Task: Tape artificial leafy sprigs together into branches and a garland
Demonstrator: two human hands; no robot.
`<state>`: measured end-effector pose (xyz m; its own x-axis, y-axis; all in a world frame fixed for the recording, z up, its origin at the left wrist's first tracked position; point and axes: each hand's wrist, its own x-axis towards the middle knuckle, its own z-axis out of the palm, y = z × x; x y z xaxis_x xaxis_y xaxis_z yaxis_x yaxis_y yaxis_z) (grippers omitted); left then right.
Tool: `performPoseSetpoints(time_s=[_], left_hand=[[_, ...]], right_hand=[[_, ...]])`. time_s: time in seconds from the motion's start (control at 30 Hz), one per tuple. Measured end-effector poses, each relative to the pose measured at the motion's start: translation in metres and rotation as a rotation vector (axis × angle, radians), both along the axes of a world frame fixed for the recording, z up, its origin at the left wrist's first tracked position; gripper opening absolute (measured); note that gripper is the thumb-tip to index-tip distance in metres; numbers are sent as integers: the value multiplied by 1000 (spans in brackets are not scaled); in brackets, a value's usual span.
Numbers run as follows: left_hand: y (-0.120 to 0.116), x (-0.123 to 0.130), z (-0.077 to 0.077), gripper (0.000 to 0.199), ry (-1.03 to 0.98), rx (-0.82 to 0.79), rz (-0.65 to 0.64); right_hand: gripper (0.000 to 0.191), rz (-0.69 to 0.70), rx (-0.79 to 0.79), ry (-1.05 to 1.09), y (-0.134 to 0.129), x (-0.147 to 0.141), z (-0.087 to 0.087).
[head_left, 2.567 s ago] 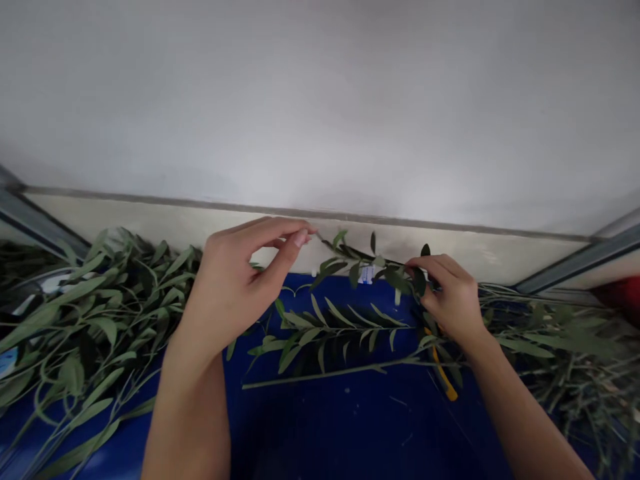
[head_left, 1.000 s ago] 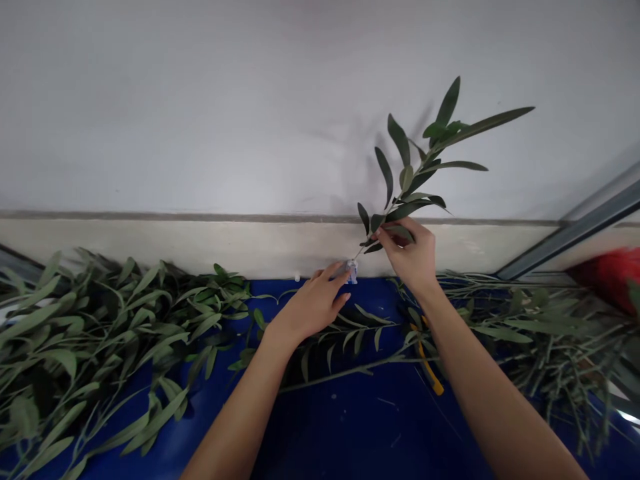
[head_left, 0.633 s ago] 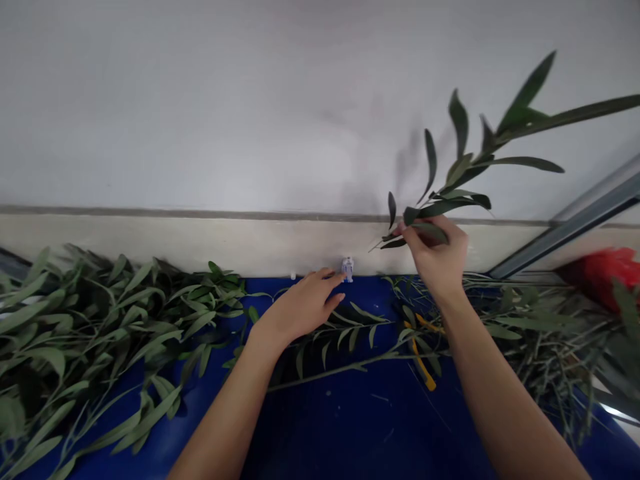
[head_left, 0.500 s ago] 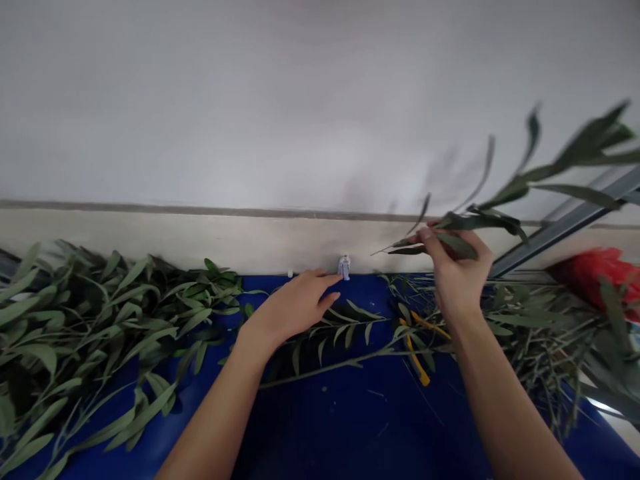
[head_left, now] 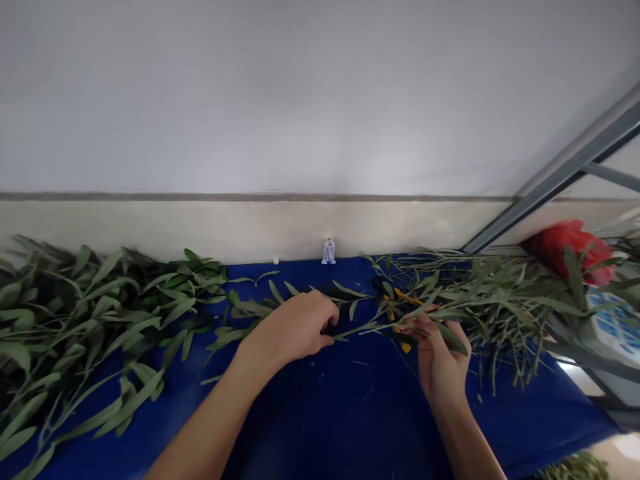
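Observation:
My left hand point(head_left: 290, 327) is curled over a leafy olive branch point(head_left: 280, 303) lying on the blue table top, and its fingertips are closed around the stem. My right hand point(head_left: 440, 353) pinches a narrow-leaved sprig point(head_left: 410, 323) low over the table, with a leaf sticking out past the fingers. Just above that hand, yellow-handled cutters point(head_left: 406, 297) lie partly hidden under the leaves. A small white-and-blue figurine point(head_left: 329, 252) stands at the back edge, well beyond both hands.
Heaped olive branches point(head_left: 105, 313) cover the left of the blue table point(head_left: 350, 427), and another heap point(head_left: 500, 300) lies right. A cream wall ledge point(head_left: 250, 227) runs behind. A red bag point(head_left: 565, 243) and a white-and-blue object point(head_left: 613, 327) sit far right.
My right hand has dropped from up by the wall to the table, bringing the sprig down. My left hand has left the figurine and closed on the branch.

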<state>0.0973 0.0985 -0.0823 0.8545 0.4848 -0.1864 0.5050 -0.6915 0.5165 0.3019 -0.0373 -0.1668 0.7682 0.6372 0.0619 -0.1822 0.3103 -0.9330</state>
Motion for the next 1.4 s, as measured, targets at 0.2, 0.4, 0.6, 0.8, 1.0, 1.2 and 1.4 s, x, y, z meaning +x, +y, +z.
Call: performPoseSetpoints(time_s=[0.2,0.4,0.6,0.8,1.0,1.2,1.4], left_hand=[[-2,21,-33,15,37,16,-53],[6,19,-37,9,-2,-155,-101],[16,13,-33,15,-12,-277,-79],[17,13,-29,16,-9,-317,-62],[16,14,-30,15,-18,-310,-76],[17,14,-31,14,-13,-301,-100],[16,14,-31,16,-13,-293,-110]], right_hand=[[20,3,-3,32,-8,-1,-16],[17,-53,-66,-81,-11,-1,-22],[20,-21,-98,-67,-14,0,-26],[19,-34,-103,-91,-12,0,-26],[17,-8,-97,-122,-10,1,-29],[20,18,-103,-105,-11,-2,-23],[22,4,-109,-134,-10,0,-25]])
